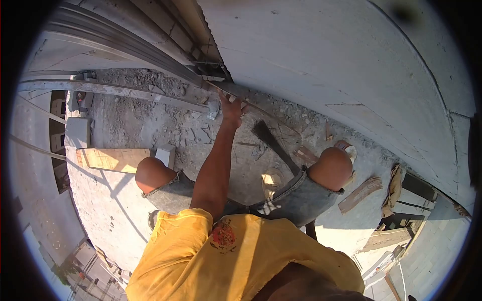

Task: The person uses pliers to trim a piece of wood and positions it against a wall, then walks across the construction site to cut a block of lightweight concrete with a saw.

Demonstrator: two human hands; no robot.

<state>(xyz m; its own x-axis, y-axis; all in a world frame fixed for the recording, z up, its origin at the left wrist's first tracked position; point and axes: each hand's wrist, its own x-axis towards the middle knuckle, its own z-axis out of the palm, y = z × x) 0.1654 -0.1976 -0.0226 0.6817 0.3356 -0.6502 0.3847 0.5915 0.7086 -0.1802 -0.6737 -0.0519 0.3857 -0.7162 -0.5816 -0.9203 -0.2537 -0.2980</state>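
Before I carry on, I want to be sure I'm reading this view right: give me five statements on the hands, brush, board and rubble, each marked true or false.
1. The left hand is stretched toward the foot of the grey wall. True.
2. The dark brush has its bristles toward the yellow shirt. False: they point away, and its other end is by the right knee.
3. A pale wooden board shows to the left of the left knee. True.
4. The right hand is plainly visible. False: it cannot be made out.
5. Rubble lies along the wall's foot. True.
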